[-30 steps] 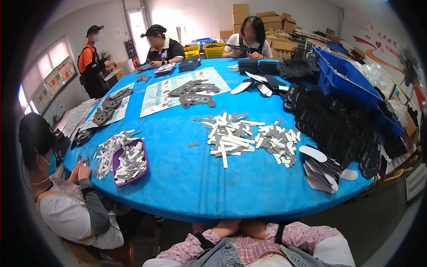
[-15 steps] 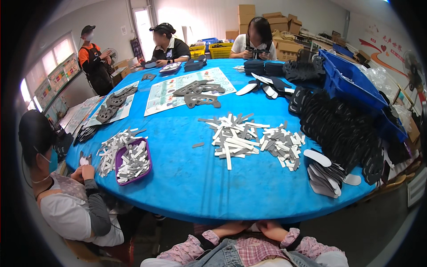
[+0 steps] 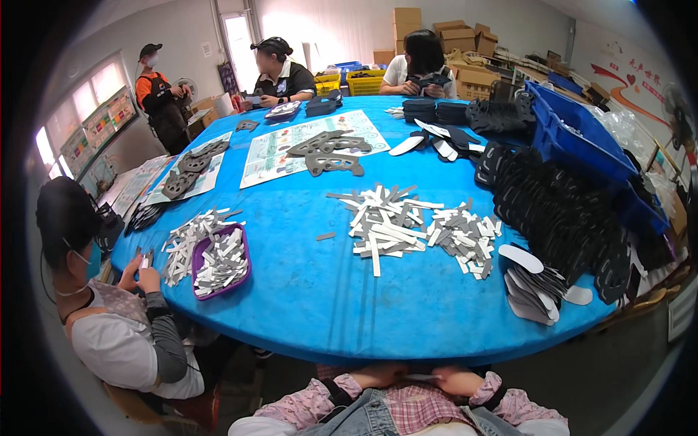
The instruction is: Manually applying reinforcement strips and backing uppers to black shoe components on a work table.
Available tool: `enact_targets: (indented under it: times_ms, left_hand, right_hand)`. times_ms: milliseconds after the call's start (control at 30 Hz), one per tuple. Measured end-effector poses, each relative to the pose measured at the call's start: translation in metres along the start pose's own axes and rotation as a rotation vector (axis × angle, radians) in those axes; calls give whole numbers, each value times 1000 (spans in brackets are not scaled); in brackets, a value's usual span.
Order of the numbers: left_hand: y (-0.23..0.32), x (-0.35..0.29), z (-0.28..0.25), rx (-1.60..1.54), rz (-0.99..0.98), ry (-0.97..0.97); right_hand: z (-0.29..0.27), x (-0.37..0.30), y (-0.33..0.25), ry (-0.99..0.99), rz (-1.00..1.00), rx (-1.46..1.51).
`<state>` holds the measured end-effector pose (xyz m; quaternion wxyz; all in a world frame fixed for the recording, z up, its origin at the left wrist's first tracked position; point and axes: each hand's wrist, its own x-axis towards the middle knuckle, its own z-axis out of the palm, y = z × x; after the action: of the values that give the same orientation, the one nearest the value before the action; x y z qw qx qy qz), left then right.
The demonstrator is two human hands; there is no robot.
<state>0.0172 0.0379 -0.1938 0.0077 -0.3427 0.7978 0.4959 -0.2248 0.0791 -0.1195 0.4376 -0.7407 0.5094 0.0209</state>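
Both my hands are low at the table's near edge, in front of my lap. My left hand (image 3: 383, 373) is partly under the blue cloth's rim, and its fingers are hidden. My right hand (image 3: 458, 380) lies just across from it, its fingers also mostly out of sight. A pale sliver of something shows between the two, too little to name. Closest on the tabletop are a pile of white and grey strips (image 3: 384, 225), a smaller pile of short strips (image 3: 465, 236) and a stack of white and grey sole-shaped pads (image 3: 533, 291).
A blue-covered table (image 3: 305, 312) spreads before me. Black padded pieces (image 3: 560, 214) are heaped at right beside blue crates (image 3: 582, 138). A purple basket (image 3: 222, 261) of strips stands at left, near a seated co-worker (image 3: 109, 312). Grey cut-out pieces (image 3: 334, 163) lie on printed sheets.
My hands have shifted slightly, the right one a little to the right. The co-worker at left has raised their hands a bit, and the person at the far side has turned their head.
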Motion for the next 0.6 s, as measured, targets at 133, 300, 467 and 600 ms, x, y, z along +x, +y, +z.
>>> enact_targets:
  times_ms: [133,300,467,600]
  left_hand:
    - [22,4,-12,43,-72,-178]
    - [24,-6,-2,115,-57,158]
    - [-1,10,21,154,-24,402]
    - [36,12,-5,157,-120,142]
  right_hand:
    - [-6,-16,-25,127,-217,-403]
    - [-38,-34,-66,201,-394,-425]
    - [-67,-56,-86,157,-368,-2]
    - [-70,-47,-88,154,-290,17]
